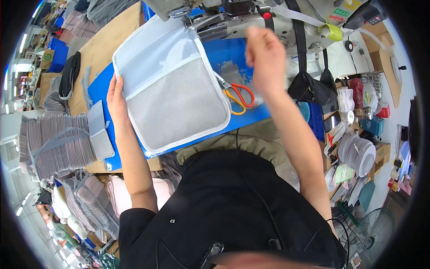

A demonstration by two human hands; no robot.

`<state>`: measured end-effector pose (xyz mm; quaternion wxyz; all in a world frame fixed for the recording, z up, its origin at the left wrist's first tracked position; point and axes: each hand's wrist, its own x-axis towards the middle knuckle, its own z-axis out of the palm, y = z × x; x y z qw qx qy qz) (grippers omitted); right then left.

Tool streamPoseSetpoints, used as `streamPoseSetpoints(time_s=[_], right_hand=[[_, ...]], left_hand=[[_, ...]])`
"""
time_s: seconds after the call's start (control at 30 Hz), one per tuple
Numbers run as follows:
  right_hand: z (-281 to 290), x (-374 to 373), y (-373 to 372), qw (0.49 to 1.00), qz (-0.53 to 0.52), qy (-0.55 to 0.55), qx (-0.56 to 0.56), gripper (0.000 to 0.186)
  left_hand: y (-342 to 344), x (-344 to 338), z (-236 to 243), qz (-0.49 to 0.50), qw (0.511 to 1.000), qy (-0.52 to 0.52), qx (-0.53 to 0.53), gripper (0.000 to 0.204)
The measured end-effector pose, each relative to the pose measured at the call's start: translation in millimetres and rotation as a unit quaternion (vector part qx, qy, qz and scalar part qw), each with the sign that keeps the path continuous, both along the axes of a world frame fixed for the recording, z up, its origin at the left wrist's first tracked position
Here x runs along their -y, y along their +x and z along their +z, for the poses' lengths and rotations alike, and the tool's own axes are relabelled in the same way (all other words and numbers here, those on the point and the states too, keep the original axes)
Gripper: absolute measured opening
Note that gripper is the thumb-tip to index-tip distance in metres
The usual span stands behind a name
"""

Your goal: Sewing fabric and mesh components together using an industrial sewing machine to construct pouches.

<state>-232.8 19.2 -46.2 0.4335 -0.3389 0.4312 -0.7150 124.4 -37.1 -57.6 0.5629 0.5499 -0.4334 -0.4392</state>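
Note:
A square pale-grey fabric panel with a mesh lower half and white binding [172,87] lies on the blue work surface [101,89]; its top corner sits under the sewing machine head [233,20]. My left hand [115,96] rests flat against the panel's left edge. My right hand [265,54] is raised and blurred above the table to the right of the panel, in front of the machine; nothing is visibly held in it. Orange-handled scissors [237,96] lie on the blue surface just right of the panel.
Bundled stacks of grey fabric pieces [56,143] sit at my left, with a folded grey piece [98,130] beside them. A yellow-green tape roll [332,31] is on the machine. White discs and clutter [358,152] fill the right side; a fan [371,233] stands low right.

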Motion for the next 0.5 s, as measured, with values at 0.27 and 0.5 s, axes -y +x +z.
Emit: streamPoseSetpoints(time_s=[0.27, 0.5], right_hand=[[-7, -86, 38, 0.954, 0.104, 0.061, -0.273, 0.029], [-22, -90, 39, 0.970, 0.140, 0.047, -0.196, 0.036]], left_hand=[[-18, -32, 15, -0.050, 0.996, 0.033, -0.066, 0.062], [-19, -74, 12, -0.058, 0.998, 0.020, -0.015, 0.071]])
